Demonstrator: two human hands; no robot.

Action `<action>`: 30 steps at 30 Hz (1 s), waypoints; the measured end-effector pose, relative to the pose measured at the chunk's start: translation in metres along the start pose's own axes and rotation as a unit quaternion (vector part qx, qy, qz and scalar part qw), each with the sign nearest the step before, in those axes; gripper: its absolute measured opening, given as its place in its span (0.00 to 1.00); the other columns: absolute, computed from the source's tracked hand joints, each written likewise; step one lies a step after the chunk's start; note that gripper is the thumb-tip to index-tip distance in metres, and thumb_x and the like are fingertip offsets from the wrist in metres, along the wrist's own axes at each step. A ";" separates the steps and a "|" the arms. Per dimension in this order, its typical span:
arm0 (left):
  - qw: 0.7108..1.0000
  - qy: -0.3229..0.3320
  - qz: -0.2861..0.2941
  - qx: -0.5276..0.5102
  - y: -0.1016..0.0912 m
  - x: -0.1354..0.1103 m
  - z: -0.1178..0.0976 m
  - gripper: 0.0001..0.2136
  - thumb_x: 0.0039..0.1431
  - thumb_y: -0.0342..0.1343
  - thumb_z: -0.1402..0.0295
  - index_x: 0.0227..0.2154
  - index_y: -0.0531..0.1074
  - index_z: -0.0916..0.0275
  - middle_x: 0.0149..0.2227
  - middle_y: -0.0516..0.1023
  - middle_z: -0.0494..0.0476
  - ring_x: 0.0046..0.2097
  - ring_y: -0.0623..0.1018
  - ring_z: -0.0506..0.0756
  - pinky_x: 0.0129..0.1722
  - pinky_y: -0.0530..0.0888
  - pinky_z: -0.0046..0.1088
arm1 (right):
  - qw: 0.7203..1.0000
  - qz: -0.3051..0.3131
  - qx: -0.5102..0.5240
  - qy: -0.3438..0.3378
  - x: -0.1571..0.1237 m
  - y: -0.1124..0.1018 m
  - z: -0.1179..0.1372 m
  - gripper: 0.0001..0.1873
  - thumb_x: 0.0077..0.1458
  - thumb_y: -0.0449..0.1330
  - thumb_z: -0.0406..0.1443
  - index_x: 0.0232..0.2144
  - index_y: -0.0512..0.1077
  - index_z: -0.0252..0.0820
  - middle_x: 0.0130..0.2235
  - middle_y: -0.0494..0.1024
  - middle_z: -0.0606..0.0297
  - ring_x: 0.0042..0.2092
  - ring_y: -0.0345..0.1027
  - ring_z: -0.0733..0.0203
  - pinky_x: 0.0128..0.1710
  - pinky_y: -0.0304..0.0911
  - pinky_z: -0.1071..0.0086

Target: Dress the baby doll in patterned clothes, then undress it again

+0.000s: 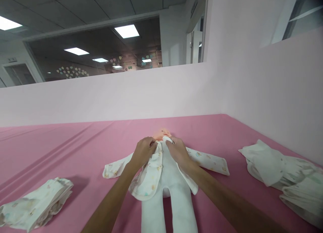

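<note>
A baby doll (167, 174) with a white cloth body lies on its back, its head at the far end. It wears a white printed baby jacket (151, 181), unfastened down the front, with the sleeves spread to both sides. My left hand (145, 151) is closed on the jacket's left front edge near the neck. On the other side of the neck, my right hand (178, 152) pinches the right collar edge. My hands partly cover the doll's shoulders, and its legs run out of view at the bottom.
A folded printed cloth (37, 202) lies at the left on the pink sheet (83, 145). More white clothing (282, 169) is heaped at the right, near the wall. A white wall (121, 98) with a window (96, 51) above bounds the far side.
</note>
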State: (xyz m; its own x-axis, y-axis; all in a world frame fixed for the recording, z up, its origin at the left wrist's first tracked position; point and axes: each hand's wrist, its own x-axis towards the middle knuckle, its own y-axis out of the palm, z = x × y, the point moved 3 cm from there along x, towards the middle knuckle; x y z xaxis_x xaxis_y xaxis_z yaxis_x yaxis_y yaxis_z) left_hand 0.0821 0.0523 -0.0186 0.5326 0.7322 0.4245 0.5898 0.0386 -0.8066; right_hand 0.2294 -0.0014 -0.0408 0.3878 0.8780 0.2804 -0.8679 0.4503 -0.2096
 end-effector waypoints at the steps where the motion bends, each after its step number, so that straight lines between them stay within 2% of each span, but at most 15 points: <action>1: 1.000 0.014 -0.020 0.018 0.002 0.000 -0.001 0.10 0.62 0.44 0.67 0.30 0.69 0.61 0.29 0.73 0.51 0.32 0.71 0.52 0.33 0.64 0.28 | 1.000 0.002 -0.002 0.002 0.000 0.000 0.000 0.13 0.51 0.50 0.36 0.20 0.50 0.45 0.20 0.49 0.73 0.22 0.43 0.67 0.20 0.41 0.72; 4: 0.991 0.066 -0.067 0.091 0.008 -0.002 -0.003 0.12 0.65 0.43 0.68 0.31 0.70 0.61 0.31 0.74 0.53 0.34 0.71 0.53 0.34 0.64 0.29 | 1.000 -0.001 -0.010 0.000 -0.001 0.001 0.001 0.11 0.50 0.50 0.36 0.19 0.53 0.45 0.20 0.51 0.73 0.22 0.45 0.67 0.21 0.43 0.72; 8: 0.967 0.140 -0.091 0.191 0.015 -0.004 -0.007 0.11 0.65 0.43 0.71 0.32 0.70 0.63 0.32 0.75 0.56 0.35 0.71 0.55 0.37 0.66 0.31 | 0.999 -0.005 -0.023 -0.025 0.000 0.001 0.003 0.10 0.50 0.51 0.37 0.19 0.60 0.43 0.22 0.62 0.72 0.26 0.54 0.64 0.24 0.50 0.71; 10: 0.960 0.156 -0.094 0.214 0.017 -0.005 -0.007 0.09 0.65 0.44 0.72 0.33 0.70 0.63 0.33 0.75 0.56 0.37 0.72 0.55 0.38 0.67 0.31 | 0.999 0.000 -0.023 -0.032 0.001 0.001 0.003 0.09 0.49 0.51 0.38 0.20 0.64 0.43 0.24 0.67 0.70 0.28 0.58 0.62 0.27 0.53 0.70; 15: 0.959 0.162 -0.081 0.218 0.018 -0.007 -0.008 0.08 0.64 0.46 0.73 0.34 0.70 0.65 0.33 0.75 0.57 0.38 0.72 0.56 0.39 0.69 0.32 | 0.999 0.007 -0.013 -0.038 0.003 0.003 0.000 0.09 0.49 0.52 0.38 0.22 0.68 0.42 0.27 0.71 0.68 0.30 0.60 0.61 0.32 0.56 0.69; 17: 0.960 0.165 -0.084 0.210 0.018 -0.007 -0.009 0.08 0.64 0.46 0.73 0.35 0.70 0.65 0.33 0.75 0.57 0.37 0.73 0.56 0.39 0.69 0.32 | 0.999 0.008 -0.012 -0.047 0.002 0.003 0.000 0.10 0.50 0.52 0.39 0.22 0.68 0.42 0.25 0.69 0.70 0.29 0.58 0.62 0.31 0.55 0.69; 21: 0.964 0.167 -0.091 0.185 0.017 -0.007 -0.010 0.07 0.64 0.46 0.73 0.36 0.70 0.64 0.34 0.76 0.57 0.38 0.73 0.56 0.38 0.69 0.32 | 0.999 0.005 0.007 -0.048 0.002 0.003 0.001 0.12 0.51 0.52 0.39 0.18 0.59 0.43 0.21 0.58 0.73 0.26 0.50 0.65 0.26 0.49 0.71; 23: 0.965 0.167 -0.093 0.179 0.017 -0.007 -0.010 0.07 0.64 0.46 0.73 0.37 0.70 0.63 0.34 0.76 0.56 0.38 0.72 0.55 0.37 0.69 0.31 | 0.999 0.008 0.024 -0.042 0.003 0.002 0.000 0.13 0.51 0.53 0.39 0.18 0.58 0.43 0.21 0.56 0.74 0.25 0.50 0.66 0.26 0.49 0.71; 26: 0.965 0.165 -0.099 0.177 0.017 -0.007 -0.010 0.07 0.64 0.46 0.73 0.36 0.70 0.63 0.33 0.75 0.56 0.37 0.72 0.55 0.36 0.69 0.31 | 0.998 0.020 0.038 -0.046 0.005 0.003 -0.001 0.11 0.50 0.54 0.39 0.19 0.62 0.42 0.23 0.64 0.72 0.28 0.56 0.64 0.30 0.54 0.71; 30: 0.966 0.153 -0.111 0.179 0.018 -0.007 -0.010 0.08 0.64 0.45 0.74 0.35 0.69 0.63 0.34 0.76 0.56 0.36 0.72 0.55 0.36 0.68 0.30 | 0.997 0.034 0.045 -0.060 0.003 0.006 -0.001 0.09 0.51 0.54 0.38 0.22 0.69 0.42 0.31 0.75 0.68 0.35 0.66 0.60 0.38 0.60 0.68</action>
State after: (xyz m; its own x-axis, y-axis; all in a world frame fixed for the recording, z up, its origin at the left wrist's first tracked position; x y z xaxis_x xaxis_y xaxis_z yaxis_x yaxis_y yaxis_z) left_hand 0.0949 0.0413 -0.0323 0.6040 0.4462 0.6604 0.4912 0.4440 -0.7493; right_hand 0.2260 0.0044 -0.0424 0.2916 0.8778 0.3802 -0.9172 0.3693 -0.1493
